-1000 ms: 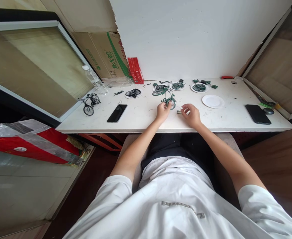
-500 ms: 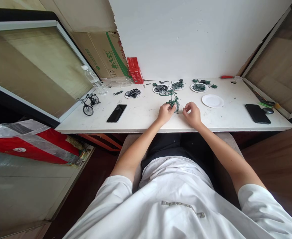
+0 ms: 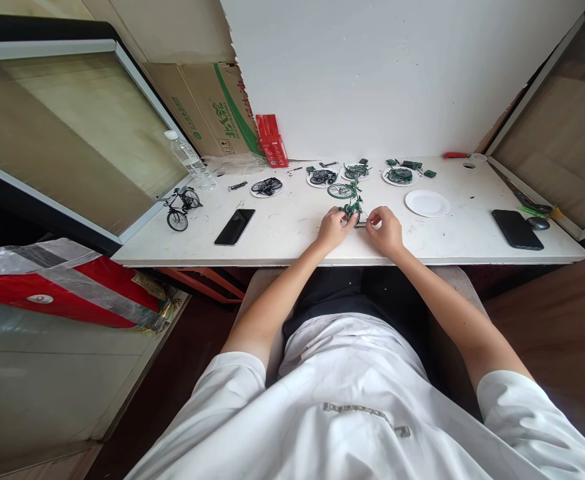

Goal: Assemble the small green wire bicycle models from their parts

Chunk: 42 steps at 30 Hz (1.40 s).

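Note:
Just above the white table [image 3: 292,248], a small green model bicycle [image 3: 341,191] is gripped at its near end by my left hand [image 3: 336,229]. Its front wheel points away from me, and the fingers cover part of the near wheel. My right hand [image 3: 385,229] is closed in a pinch to the right of the bicycle. A thin dark piece shows at those fingertips, too small to name. Farther back, white paper plates hold green bicycle parts [image 3: 400,175] and black bicycle parts [image 3: 267,187]. One white plate [image 3: 427,203] lies right of my hands.
A black model bicycle [image 3: 182,207] stands at the left, near a clear bottle [image 3: 191,160]. A phone [image 3: 235,227] lies left of my hands; another black phone [image 3: 517,229] lies right, beside a dark mouse-like object [image 3: 538,223]. A red box [image 3: 272,141] stands behind.
The green bicycle has turned in my left hand, its far wheel shifting to the right. My right hand stays nearly where it was, still pinched.

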Motion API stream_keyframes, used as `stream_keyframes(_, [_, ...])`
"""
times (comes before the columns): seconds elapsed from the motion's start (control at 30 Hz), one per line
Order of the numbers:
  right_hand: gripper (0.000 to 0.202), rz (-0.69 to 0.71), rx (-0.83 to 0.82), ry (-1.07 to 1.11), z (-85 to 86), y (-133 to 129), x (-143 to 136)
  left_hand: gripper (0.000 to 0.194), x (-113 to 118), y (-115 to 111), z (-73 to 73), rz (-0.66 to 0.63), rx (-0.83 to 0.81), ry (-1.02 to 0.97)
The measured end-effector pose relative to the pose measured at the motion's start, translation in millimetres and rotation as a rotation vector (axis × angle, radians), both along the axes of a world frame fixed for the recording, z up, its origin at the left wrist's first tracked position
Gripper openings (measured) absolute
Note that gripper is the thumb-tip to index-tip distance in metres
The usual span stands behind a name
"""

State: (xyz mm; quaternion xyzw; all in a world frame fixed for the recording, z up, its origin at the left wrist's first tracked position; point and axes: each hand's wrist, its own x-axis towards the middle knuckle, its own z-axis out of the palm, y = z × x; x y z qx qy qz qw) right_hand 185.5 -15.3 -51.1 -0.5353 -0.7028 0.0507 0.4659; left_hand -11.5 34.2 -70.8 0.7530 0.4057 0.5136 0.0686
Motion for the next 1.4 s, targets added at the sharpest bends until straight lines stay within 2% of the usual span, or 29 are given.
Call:
stream_keyframes(0.37, [0.005, 0.032, 0.011, -0.063, -0.5, -1.0, -0.7, 0.046, -0.5, -0.9, 0.5, 0.014, -0.006, 0.021])
stream_keyframes(0.73, [0.017, 0.016, 0.025, -0.224, -10.3, 2.8, -2.3, 0.044, -0.1, -0.3, -1.8, -0.003, 0.007, 0.024])
stream_keyframes(0.97, [0.019, 0.108, 0.004, -0.296, -9.0, 3.2, -1.9, 0.047, 0.3, -2.0, 0.8, -0.005, -0.024, 0.042])
stream_keyframes(1.2, [0.023, 0.144, -0.012, -0.311, -8.2, 3.6, -1.3, 0.048, 1.8, -5.2, 5.2, 0.003, -0.046, 0.035])
stream_keyframes(1.4, [0.024, 0.166, -0.009, -0.296, -8.6, 3.6, -0.4, 0.047, 0.3, -4.0, 3.1, -0.002, -0.049, 0.029])
